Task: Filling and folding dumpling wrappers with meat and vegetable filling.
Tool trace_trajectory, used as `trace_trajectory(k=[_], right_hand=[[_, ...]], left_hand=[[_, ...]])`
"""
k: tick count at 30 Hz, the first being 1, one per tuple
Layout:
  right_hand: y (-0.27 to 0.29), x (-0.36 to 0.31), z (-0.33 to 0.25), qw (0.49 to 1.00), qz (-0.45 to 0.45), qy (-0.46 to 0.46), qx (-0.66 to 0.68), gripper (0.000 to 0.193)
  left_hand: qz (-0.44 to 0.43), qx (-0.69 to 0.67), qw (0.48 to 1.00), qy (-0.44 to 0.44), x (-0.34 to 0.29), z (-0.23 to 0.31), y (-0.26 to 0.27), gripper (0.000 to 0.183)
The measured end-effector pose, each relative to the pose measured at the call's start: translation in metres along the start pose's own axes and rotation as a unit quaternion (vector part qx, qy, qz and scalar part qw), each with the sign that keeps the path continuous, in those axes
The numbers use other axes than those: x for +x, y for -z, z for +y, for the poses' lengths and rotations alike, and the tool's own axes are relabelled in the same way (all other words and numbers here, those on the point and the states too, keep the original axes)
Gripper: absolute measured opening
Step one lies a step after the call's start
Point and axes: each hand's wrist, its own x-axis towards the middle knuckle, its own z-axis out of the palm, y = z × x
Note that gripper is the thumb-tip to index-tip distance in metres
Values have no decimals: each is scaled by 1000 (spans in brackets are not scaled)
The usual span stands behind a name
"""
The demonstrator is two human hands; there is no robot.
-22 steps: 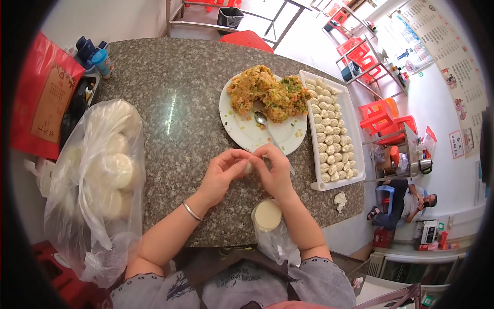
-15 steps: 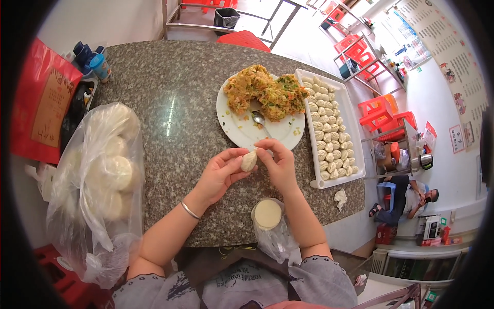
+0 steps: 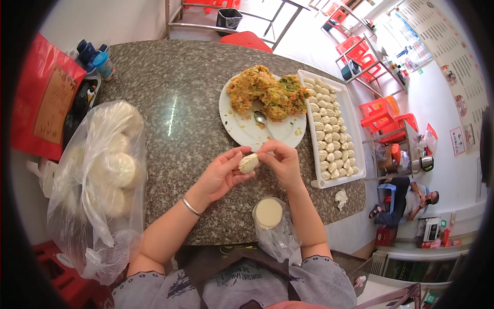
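A pleated dumpling (image 3: 248, 163) lies in the fingers of my left hand (image 3: 222, 172), which are closed round its left side. With thumb and fingertips my right hand (image 3: 282, 160) pinches its right end. Just beyond both hands stands a white plate (image 3: 234, 126) with a heap of chopped filling (image 3: 267, 92) and a metal spoon (image 3: 261, 118) on it. Right of the plate, a white tray (image 3: 354, 129) holds rows of pleated dumplings (image 3: 329, 123). Near my right forearm, a stack of round wrappers (image 3: 268, 213) sits in a clear plastic bag (image 3: 278, 242).
A large clear bag (image 3: 98, 170) of round pale wrapper stacks is at the table's left edge. Behind it are a red paper bag (image 3: 46, 98) and a blue-capped container (image 3: 104, 66). A crumpled tissue (image 3: 340, 199) lies below the tray. A person (image 3: 409, 201) sits far right.
The dumpling has turned in my fingers, and its pleated side now shows more fully. My right fingers have shifted from its top to its right end.
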Motion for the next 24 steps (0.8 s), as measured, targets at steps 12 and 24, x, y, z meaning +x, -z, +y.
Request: trace_trajectory(k=[12, 24], right_hand=[[80, 6, -48, 944, 43, 46, -323, 35], [301, -2, 5, 880, 260, -195, -348, 30]], left_hand=[[-11, 315, 948, -31, -5, -18, -10, 35], [-145, 606, 760, -185, -12, -25, -27, 17]])
